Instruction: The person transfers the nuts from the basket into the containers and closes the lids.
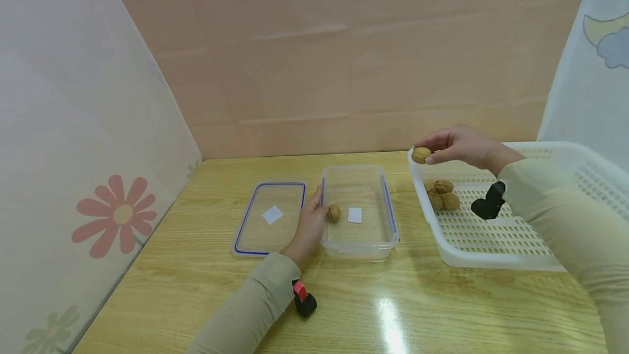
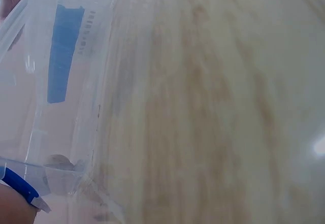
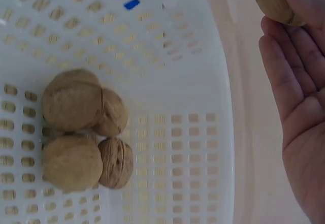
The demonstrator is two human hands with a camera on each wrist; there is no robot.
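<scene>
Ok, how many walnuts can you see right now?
6. One is held in the right hand's fingers, one lies in the clear box, and four sit clustered in the white basket. None seem hidden.

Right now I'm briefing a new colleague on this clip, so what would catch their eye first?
The right hand pinches a walnut above the near-left corner of the white slotted basket, where four more walnuts sit clustered. The left hand rests on the clear container, which holds one walnut; its blue-rimmed lid lies alongside.
</scene>
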